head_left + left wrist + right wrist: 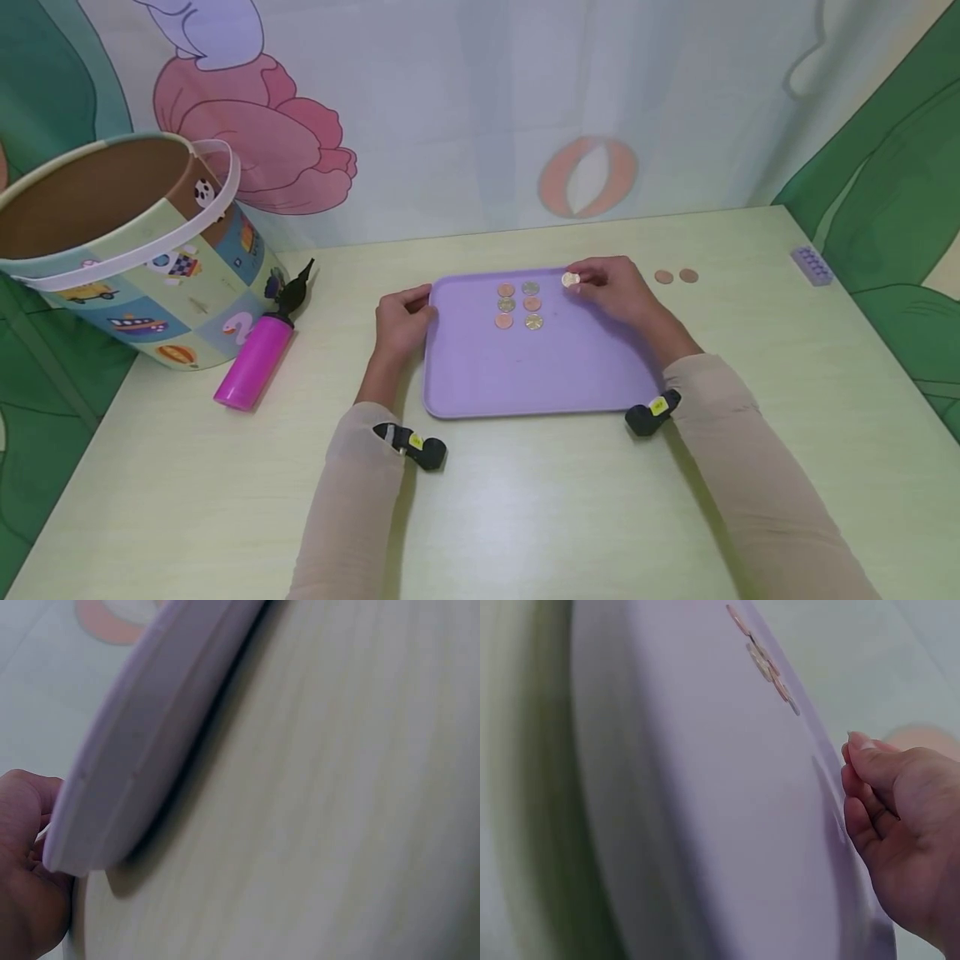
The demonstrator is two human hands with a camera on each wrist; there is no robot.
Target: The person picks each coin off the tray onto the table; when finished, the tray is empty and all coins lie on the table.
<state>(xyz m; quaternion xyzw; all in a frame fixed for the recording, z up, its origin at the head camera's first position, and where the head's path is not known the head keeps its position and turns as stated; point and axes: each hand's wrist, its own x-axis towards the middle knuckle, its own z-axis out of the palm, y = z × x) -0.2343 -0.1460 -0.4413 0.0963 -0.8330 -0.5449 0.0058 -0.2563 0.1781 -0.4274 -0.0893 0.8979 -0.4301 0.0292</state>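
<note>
Along the left side of the purple tray [480,375], my left hand [401,321] grips the rim, thumb and fingers at the edge. The left wrist view shows the same hand [30,862] against the tray's side [135,750], some fingers hidden behind it. Over the tray's far right part, my right hand [615,287] pinches a pale gold coin [571,279] between thumb and fingers. Two short columns of coins lie flat on the tray, some copper like this coin [504,321], others gold like this coin [533,322] or silvery like this coin [531,288].
Two copper coins, one a coin [663,277] nearer the tray, lie on the table [525,500] at right. A small purple studded block [812,265] sits by the right edge. At left stand a patterned bucket [150,275] and, lying beside it, a pink bottle [255,362] with a black top.
</note>
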